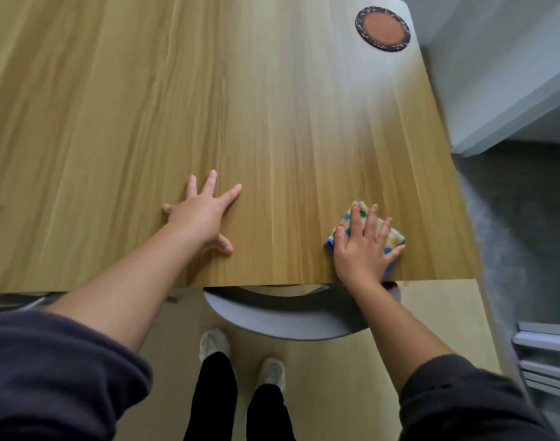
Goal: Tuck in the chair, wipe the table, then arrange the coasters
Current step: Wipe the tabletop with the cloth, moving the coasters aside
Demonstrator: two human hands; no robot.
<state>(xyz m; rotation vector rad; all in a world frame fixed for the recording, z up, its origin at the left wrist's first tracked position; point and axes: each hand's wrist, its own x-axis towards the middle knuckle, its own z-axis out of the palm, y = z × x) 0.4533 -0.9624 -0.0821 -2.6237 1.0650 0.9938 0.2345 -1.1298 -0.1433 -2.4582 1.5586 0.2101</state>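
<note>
Now the left hand (205,214) is laid flat on the wooden worktop (145,106), with its fingers spread wide and nothing held in it. The right hand (364,246) is pressed down on a small folded cloth (395,237). Its fingers are straight and spread over the top, so the cloth is only pushed on, not gripped. The cloth is dotted with blue, green and yellow, and bits of it are seen past the fingertips and on the little-finger side of the right hand. It is placed close to the near edge of the worktop. The two hands are set well apart.

One round coaster (383,28), orange in the middle with a dark rim, is seen far beyond the right hand's fingertips, near the far corner of the worktop. Just behind the right wrist, the grey curved back of the chair (288,323) is tucked under the worktop's edge. Dark sleeves (49,361) are seen on both arms, up near the elbows. Two pale shoes (213,343) are seen on the floor, between the arms.
</note>
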